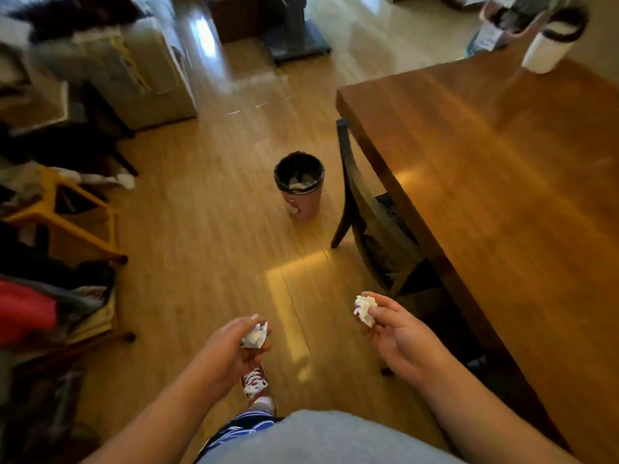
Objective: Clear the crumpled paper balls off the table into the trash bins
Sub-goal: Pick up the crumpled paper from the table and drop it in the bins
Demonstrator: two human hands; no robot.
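- My left hand (pixel 231 346) sits at about 7 o'clock in the view, fingers curled shut around a crumpled paper ball (pixel 254 336) — the ball lies against the fingertips, thumb over the top, with its white edge poking out toward 1 o'clock.
- My right hand (pixel 398 333) is at about 5 o'clock, pinching a second paper ball (pixel 364 309); the paper sits at the tips of the thumb and first fingers, most of it exposed on the side toward 9 o'clock.
- The trash bin (pixel 301 185) stands on the wood floor near centre, toward 12 o'clock from both hands and well apart from them — black liner, pink body, white paper already inside.
- The wooden table (pixel 502 162) fills the 3 o'clock side, a dark chair (pixel 365 209) tucked against its edge.
- A white cup (pixel 549 45) stands at the table's far end, about 1 o'clock.
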